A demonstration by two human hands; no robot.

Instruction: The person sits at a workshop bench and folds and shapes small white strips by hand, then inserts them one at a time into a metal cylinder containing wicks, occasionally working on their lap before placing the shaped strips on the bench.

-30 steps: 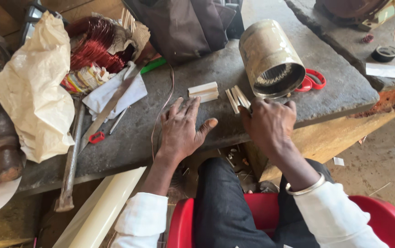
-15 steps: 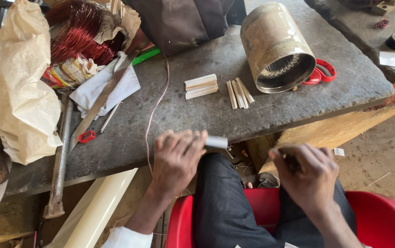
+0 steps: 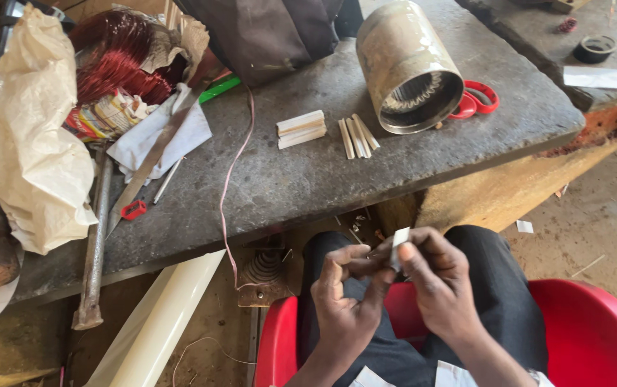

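Note:
Both my hands are over my lap, below the stone bench edge. My left hand and my right hand pinch together a small folded strip of pale paper, fingers closed on it. On the grey bench top lie a stack of similar pale strips and a fan of thin folded strips. Beside them rests a metal motor stator cylinder on its side, its slotted bore facing me.
Red-handled scissors lie behind the cylinder. At the left are a crumpled plastic bag, red copper wire coils, a white cloth, a metal rod and a thin pink wire. I sit on a red plastic seat.
My hands left the bench top and came down to my lap. They now meet on a pale strip, and the camera has tilted lower.

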